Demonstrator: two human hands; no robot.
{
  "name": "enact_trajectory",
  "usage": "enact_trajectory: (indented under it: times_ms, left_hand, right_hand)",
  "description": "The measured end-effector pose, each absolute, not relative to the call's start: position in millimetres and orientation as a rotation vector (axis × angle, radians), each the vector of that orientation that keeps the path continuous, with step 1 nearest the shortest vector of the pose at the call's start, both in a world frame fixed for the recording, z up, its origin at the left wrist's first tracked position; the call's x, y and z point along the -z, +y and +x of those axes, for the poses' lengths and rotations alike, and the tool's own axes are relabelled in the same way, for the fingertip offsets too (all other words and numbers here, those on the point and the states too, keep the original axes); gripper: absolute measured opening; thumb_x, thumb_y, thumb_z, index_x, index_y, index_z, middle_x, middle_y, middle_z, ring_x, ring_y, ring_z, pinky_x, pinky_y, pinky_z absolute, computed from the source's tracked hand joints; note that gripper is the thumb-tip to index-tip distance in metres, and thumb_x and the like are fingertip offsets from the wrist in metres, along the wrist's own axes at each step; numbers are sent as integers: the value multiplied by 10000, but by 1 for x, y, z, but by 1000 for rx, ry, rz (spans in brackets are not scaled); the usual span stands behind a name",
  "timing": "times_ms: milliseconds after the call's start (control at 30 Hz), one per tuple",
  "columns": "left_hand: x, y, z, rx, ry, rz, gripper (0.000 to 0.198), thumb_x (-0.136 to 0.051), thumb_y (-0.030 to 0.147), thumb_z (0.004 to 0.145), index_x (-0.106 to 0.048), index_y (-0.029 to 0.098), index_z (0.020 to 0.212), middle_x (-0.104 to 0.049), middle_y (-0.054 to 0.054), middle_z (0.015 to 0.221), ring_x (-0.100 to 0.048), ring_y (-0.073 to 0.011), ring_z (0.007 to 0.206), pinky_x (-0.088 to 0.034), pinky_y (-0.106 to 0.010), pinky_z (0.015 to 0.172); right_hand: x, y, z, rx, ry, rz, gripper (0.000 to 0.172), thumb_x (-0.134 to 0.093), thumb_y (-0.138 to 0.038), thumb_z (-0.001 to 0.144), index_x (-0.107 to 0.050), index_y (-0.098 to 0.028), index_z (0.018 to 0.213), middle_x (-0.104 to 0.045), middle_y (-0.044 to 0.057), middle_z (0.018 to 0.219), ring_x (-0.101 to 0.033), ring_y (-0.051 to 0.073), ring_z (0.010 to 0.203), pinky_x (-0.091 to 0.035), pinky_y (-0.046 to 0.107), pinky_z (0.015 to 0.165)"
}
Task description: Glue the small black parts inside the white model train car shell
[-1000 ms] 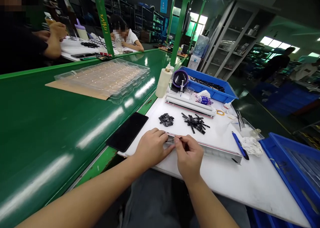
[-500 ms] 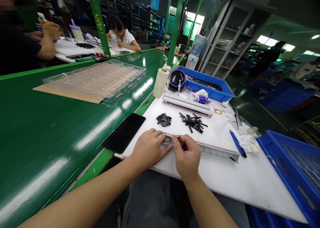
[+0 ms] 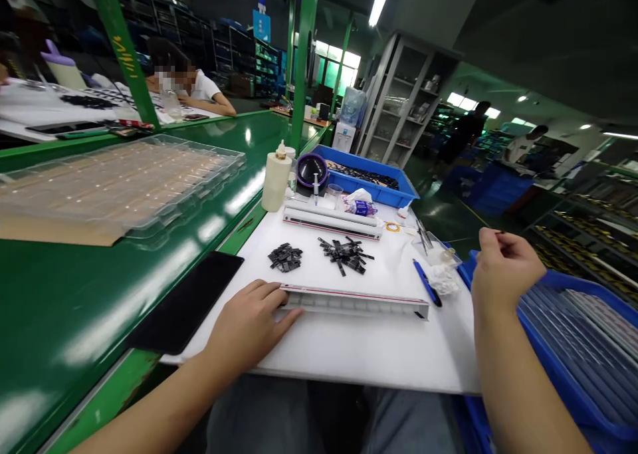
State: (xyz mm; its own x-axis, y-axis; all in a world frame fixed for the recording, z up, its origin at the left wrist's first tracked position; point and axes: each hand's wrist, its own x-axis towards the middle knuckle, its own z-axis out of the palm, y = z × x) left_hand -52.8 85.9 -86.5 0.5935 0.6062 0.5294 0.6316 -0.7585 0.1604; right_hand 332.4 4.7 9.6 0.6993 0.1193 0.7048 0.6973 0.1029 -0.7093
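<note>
My left hand (image 3: 254, 314) grips the left end of a long white model train car body (image 3: 359, 300), its fingers over the far edge and its thumb in front. The body lies on its side on the white board, its hollow, ribbed inside facing me. My right hand (image 3: 506, 264) is raised at the right, above the blue bin's near corner, thumb and fingers pinched together. A tiny dark bit shows at its fingertips, too small to name. Beyond the body lie a pile of short black pieces (image 3: 286, 258) and a pile of longer black strips (image 3: 347, 254).
Another white train car body (image 3: 331, 221) lies farther back, before a blue tray of dark parts (image 3: 369, 181). A squeeze bottle (image 3: 276, 178), a blue pen-like tool (image 3: 427, 282) and a black phone-like slab (image 3: 192, 301) surround the work area. A blue bin (image 3: 588, 347) stands right.
My right hand has left the train car body and swung up to the right. My left hand stays at the body's left end. The view has turned right.
</note>
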Motion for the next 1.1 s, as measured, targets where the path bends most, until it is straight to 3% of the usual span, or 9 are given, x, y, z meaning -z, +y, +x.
enact_trajectory:
  times_ms: [67, 200, 367, 533, 633, 733, 867, 967, 1100]
  left_hand:
    - [87, 88, -54, 897, -1051, -2763, 290, -569, 447, 906, -632, 195, 777, -701, -87, 919, -619, -266, 898, -525, -410, 778]
    - [88, 90, -54, 943, -998, -2754, 274, -577, 439, 897, -634, 198, 779, -701, -90, 924, -626, -264, 900, -523, -404, 792]
    - [87, 91, -53, 999, -998, -2733, 252, -595, 433, 882, -658, 206, 795, -696, -84, 913, -637, -254, 896, -520, -382, 806]
    - [85, 90, -55, 991, -1015, -2750, 249, -599, 435, 887, -661, 213, 795, -685, -76, 900, -637, -236, 884, -521, -351, 797]
    - [84, 90, -56, 964, -1019, -2772, 258, -586, 438, 901, -667, 214, 803, -687, -66, 875, -636, -223, 864, -518, -333, 791]
    - [82, 90, -56, 947, -1030, -2777, 305, -572, 478, 907, -676, 213, 794, -692, -63, 859, -638, -219, 850, -511, -320, 784]
    - [73, 87, -53, 787, -1192, -2828, 363, -529, 529, 913, -686, 226, 787, -692, -53, 840, -637, -217, 826, -497, -312, 761]
    - [59, 81, -47, 558, -1433, -2841, 363, -527, 549, 894, -682, 240, 783, -694, -46, 858, -637, -233, 855, -485, -326, 774]
    - [36, 74, -36, 289, -1681, -2796, 322, -537, 540, 869, -670, 252, 821, -698, -34, 894, -638, -237, 859, -469, -331, 764]
  right_hand:
    - [-6, 9, 382, 500, -683, -1495, 262, -709, -436, 721, -649, -183, 754, -494, -29, 605, -455, 145, 552, -418, 322, 561]
    - [11, 15, 435, 477, -624, -1722, 328, -664, -457, 733, -700, -141, 811, -534, -20, 612, -487, 155, 582, -440, 322, 605]
    - [33, 25, 452, 457, -638, -1788, 374, -630, -473, 752, -720, -120, 835, -573, 11, 618, -514, 173, 586, -437, 334, 634]
    - [47, 29, 448, 414, -763, -1858, 328, -724, -437, 653, -741, -134, 778, -558, 17, 621, -500, 191, 612, -418, 356, 670]
    - [47, 20, 434, 609, -811, -1782, 348, -671, -434, 744, -746, -146, 925, -511, 8, 683, -477, 185, 653, -412, 345, 685]
    - [40, 8, 410, 720, -1040, -1563, 233, -617, -369, 836, -731, -173, 886, -484, -5, 657, -467, 158, 604, -394, 310, 621]
    - [31, -2, 363, 347, -1653, -1232, 161, -626, -298, 849, -698, -189, 943, -552, 6, 677, -513, 149, 601, -414, 292, 589]
    - [27, -5, 333, -6, -2127, -1198, 313, -665, -347, 825, -675, -189, 1096, -636, 64, 864, -596, 197, 782, -483, 325, 684]
    - [29, -7, 318, -183, -2319, -1401, 439, -695, -371, 789, -649, -216, 1198, -641, 101, 1094, -610, 257, 968, -503, 389, 812]
